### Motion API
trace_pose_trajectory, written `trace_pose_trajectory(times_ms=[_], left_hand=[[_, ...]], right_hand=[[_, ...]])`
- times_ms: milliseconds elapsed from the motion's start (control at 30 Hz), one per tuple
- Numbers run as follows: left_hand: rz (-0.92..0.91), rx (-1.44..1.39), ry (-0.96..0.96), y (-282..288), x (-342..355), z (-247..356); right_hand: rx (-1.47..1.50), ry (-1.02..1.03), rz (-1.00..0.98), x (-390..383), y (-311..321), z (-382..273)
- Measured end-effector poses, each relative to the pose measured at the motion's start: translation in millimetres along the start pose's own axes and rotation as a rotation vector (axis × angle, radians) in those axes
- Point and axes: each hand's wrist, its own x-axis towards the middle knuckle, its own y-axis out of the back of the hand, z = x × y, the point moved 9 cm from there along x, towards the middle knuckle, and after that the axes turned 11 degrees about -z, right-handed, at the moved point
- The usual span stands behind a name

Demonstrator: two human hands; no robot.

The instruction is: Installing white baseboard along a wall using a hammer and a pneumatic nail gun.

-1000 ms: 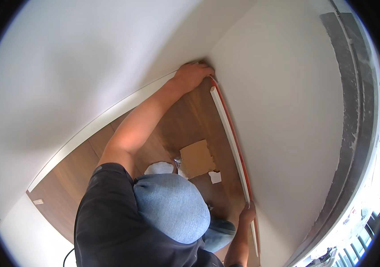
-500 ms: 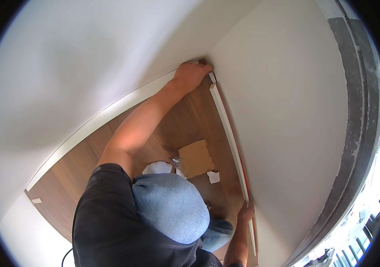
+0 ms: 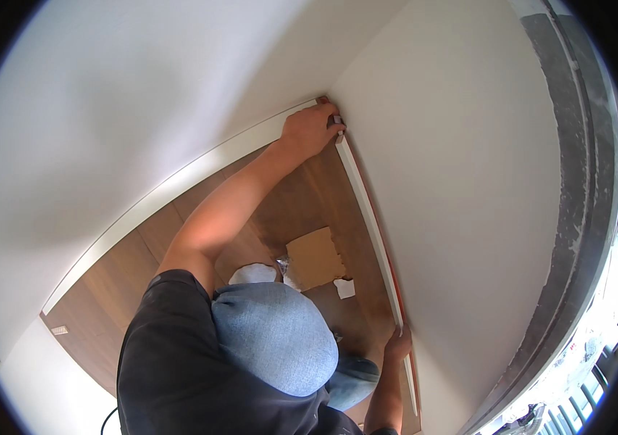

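At the far corner of the floor, my left hand is closed, with a small grey-white piece between thumb and fingers; its exact shape is mostly hidden. Just below these fingers is the far end of a long white skirting strip, which runs along the foot of the right wall. A thin red line shows behind part of the strip. Lower right, my right hand grips the same strip near its nearer part, fingers partly hidden. Another white skirting board lines the left wall up to the corner.
On the brown wood floor lie a torn cardboard piece and a white scrap. My denim-covered knee is between my arms. A grey-edged opening borders the right wall.
My left hand has turned and shifted slightly at the corner, its thumb and fingers now beside the strip's far end. My right hand keeps its place on the strip.
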Motion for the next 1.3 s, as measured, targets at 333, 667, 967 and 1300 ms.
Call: trace_pose_trajectory(times_ms=[333, 667, 967, 1300], left_hand=[[0.194, 0.192, -0.218, 0.5, -1.7, 0.9], [0.174, 0.279, -0.22, -2.2, 3.4, 4.6], [0.227, 0.387, -0.402, 2.8, 4.4, 4.0], [0.097, 0.409, -0.501, -2.2, 5.6, 10.2]], right_hand=[[-0.017, -0.024, 0.001, 0.7, -4.1, 0.3], [-0.031, -0.027, 0.003, 1.0, -4.9, 1.7], [-0.003, -0.003, 0.044, -0.6, 1.1, -6.9], [-0.022, 0.008, 0.065, -0.3, 3.5, -9.4]])
